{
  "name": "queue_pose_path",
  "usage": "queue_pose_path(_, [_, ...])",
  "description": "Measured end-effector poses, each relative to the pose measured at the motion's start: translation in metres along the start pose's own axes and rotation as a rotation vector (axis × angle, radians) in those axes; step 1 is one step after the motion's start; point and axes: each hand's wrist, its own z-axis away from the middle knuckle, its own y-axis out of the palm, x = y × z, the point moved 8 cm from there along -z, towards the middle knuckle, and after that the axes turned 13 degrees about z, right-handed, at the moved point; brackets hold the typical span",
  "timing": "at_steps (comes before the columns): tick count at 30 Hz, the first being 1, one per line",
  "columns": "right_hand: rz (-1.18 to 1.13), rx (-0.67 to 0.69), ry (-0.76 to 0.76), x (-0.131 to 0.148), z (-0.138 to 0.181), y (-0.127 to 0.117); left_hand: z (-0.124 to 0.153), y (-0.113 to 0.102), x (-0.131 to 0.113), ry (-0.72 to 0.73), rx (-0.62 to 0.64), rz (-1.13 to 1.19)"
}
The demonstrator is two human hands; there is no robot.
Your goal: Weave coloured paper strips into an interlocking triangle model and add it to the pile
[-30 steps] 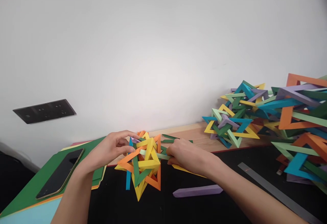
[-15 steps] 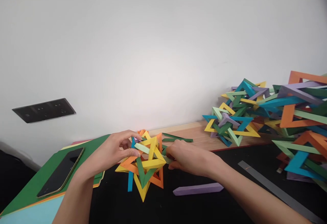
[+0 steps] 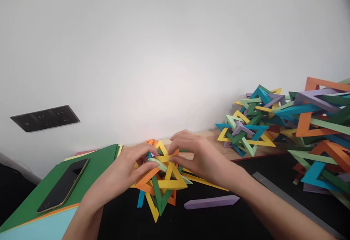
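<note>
A small star-shaped paper model (image 3: pixel 161 187) of interlocked yellow, orange, green and blue strips sits on the black mat (image 3: pixel 213 221). My left hand (image 3: pixel 128 170) grips its left side, thumb and fingers pinched on a pale green strip. My right hand (image 3: pixel 199 156) reaches over the top right, fingers curled onto the model's upper edge. A loose purple folded strip (image 3: pixel 210 202) lies on the mat just right of the model.
A phone (image 3: pixel 64 185) rests on green paper sheets (image 3: pixel 93 163) at the left. Finished paper star models (image 3: pixel 246 123) and larger ones (image 3: pixel 319 123) pile at the right. A grey ruler (image 3: pixel 290 200) lies on the mat. A white wall with a black socket plate (image 3: pixel 43 117) stands behind.
My right hand has risen from the model's right side to its top. My left hand has shifted right along the pale green strip. The model has tilted and moved slightly right.
</note>
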Motion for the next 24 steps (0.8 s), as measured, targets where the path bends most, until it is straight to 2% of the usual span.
queue_pose_path(3, [-0.09,0.024,-0.036,0.006,0.0,0.018,0.001,0.006,-0.005,-0.004,-0.001,-0.002])
queue_pose_path(7, [-0.189,0.044,0.048,-0.002,-0.001,0.032,0.002,0.009,-0.004,-0.034,-0.012,0.02])
queue_pose_path(14, [-0.377,0.114,0.127,-0.003,-0.001,0.031,0.002,0.007,0.0,-0.067,0.076,0.174])
queue_pose_path(19, [-0.355,0.141,0.118,0.001,0.0,0.031,0.003,0.006,0.005,-0.145,0.102,0.264])
queue_pose_path(24, [-0.362,0.114,0.116,0.003,0.002,0.032,0.004,0.008,0.008,-0.128,0.121,0.288])
